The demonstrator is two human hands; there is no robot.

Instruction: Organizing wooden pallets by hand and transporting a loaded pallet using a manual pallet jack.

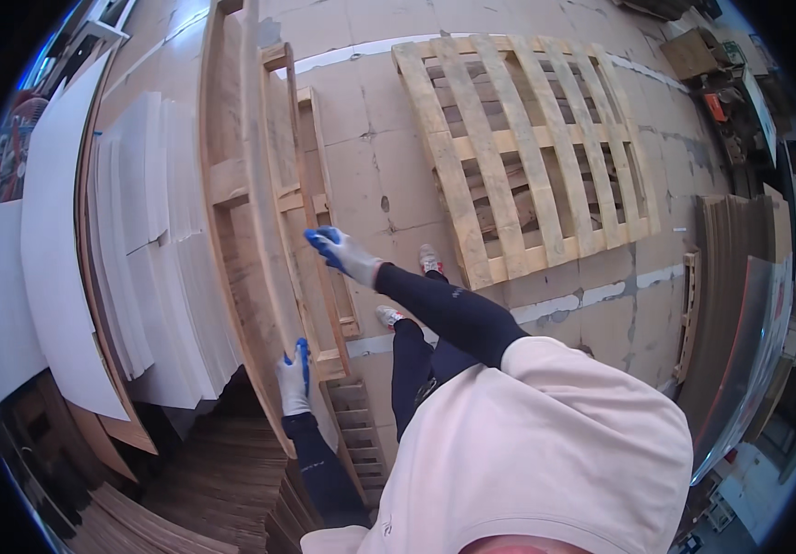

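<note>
Several wooden pallets stand on edge at the left, leaning in a row. My left hand [294, 380], in a white glove with blue-coated fingers, is closed at the near end of an upright wooden pallet [264, 245]. Farther off, my right hand [347, 256], gloved the same way, has its fingers bent at the edge of a smaller upright pallet [331, 305] in that row. Its fingertips partly cover the wood there. To the right, a wide slatted pallet [527, 152] lies on the floor beyond my feet.
White sheets [172, 305] and large white panels [64, 240] lean at the far left. Brown cardboard [218, 480] is stacked below them. At the right stand more cardboard sheets [725, 268] and a cardboard box [693, 54]. The tiled floor [370, 175] has worn white lines.
</note>
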